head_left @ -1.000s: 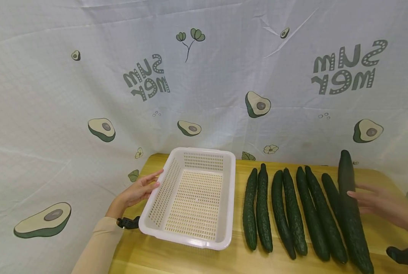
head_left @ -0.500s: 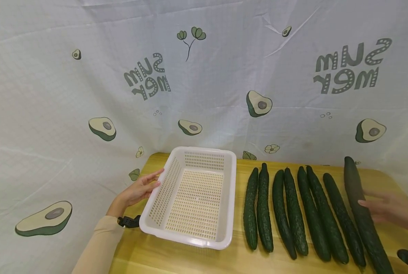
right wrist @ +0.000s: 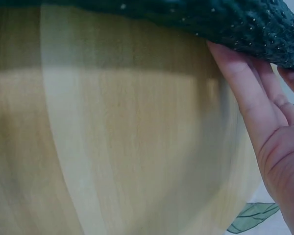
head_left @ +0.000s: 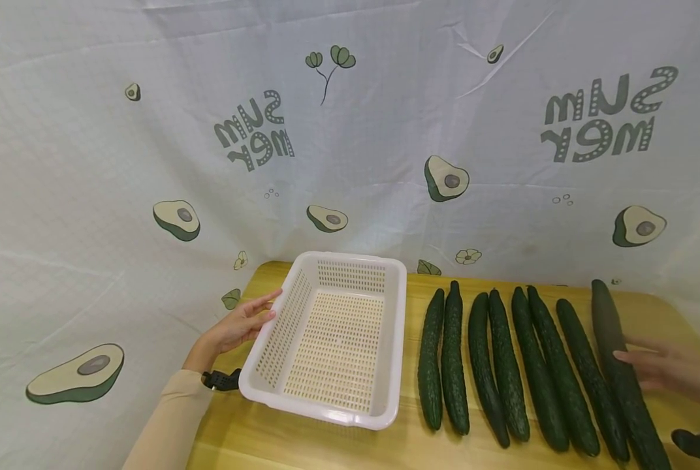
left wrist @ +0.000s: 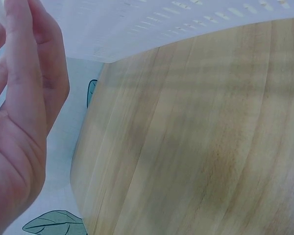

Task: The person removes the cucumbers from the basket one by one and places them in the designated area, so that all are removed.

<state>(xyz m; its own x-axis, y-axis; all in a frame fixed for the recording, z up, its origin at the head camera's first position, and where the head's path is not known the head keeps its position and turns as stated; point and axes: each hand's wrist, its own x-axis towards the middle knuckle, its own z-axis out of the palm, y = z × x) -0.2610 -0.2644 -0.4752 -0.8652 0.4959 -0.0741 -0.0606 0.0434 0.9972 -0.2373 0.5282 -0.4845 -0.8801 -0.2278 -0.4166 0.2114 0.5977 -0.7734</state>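
A white perforated basket [head_left: 351, 258] stands empty on the left of the wooden table [head_left: 303, 447]. My left hand [head_left: 241, 326] rests with straight fingers against the basket's left rim; the left wrist view shows that hand [left wrist: 19, 122] beside the basket wall [left wrist: 161, 24]. Right of the basket, several dark green cucumbers [head_left: 482, 365] lie in a row, lengthwise. My right hand [head_left: 667, 369] lies flat at the far right, its fingertips touching the rightmost, largest cucumber [head_left: 607, 320]. In the right wrist view, the hand's [right wrist: 269, 137] straight fingers reach the bumpy cucumber [right wrist: 210, 19].
A white cloth [head_left: 350, 130] printed with avocados hangs behind the table and drapes past its left edge. A black wrist strap [head_left: 221, 380] sits on my left arm, and a dark wrist mount [head_left: 699, 444] shows at the bottom right. Bare wood [left wrist: 196, 147] lies in front of the basket.
The rightmost cucumber has shifted right, off its neighbour, and now lies alone at the end of the row. My right hand moved right with it. The left hand and basket stayed put.
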